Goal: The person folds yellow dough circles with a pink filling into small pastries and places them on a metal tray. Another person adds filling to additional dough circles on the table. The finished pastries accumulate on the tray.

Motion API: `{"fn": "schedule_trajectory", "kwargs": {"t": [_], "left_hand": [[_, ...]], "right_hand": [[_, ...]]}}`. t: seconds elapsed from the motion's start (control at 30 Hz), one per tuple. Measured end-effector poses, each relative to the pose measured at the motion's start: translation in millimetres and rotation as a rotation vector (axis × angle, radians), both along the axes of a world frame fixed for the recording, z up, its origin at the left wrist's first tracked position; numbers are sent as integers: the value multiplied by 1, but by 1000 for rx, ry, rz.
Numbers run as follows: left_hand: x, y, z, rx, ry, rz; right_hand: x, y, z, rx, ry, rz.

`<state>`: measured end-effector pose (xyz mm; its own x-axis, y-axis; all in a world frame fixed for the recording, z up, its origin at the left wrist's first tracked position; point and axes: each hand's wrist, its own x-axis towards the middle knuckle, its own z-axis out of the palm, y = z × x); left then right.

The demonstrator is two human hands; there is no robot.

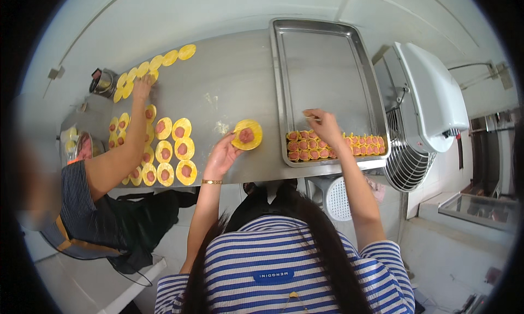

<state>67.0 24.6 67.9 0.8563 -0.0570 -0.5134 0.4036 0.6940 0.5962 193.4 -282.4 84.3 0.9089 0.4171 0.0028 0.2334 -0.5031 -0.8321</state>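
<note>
Yellow round wrapper bearing pink filling, held at its edge by the left hand, left of the steel tray. The right hand, drawn narrow, is above the tray; contents cannot be told. Filled pieces line the tray's near end. Farther left, a co-worker's hand is at plain wrappers.

The counter is gray metal, smooth and a bit dull, with powdery white smears near the middle. The big tray, right of the top middle, is shiny metal. The yellow dough circles look soft and matt; the pink meat looks damp and bumpy. At the right, the white machine is smooth and glossy. The stool looks like plastic. The striped shirt at the bottom is cloth.
</note>
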Motion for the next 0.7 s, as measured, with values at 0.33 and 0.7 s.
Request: {"fn": "schedule_trajectory", "kwargs": {"t": [0.33, 0.7], "left_hand": [[-10, -21, -16, 353, 66, 76], [-23, -9, -63, 727, -34, 86]], "right_hand": [[-62, 140, -55, 686, 806, -283], [-75, 146, -71, 523, 738, -256]]}}
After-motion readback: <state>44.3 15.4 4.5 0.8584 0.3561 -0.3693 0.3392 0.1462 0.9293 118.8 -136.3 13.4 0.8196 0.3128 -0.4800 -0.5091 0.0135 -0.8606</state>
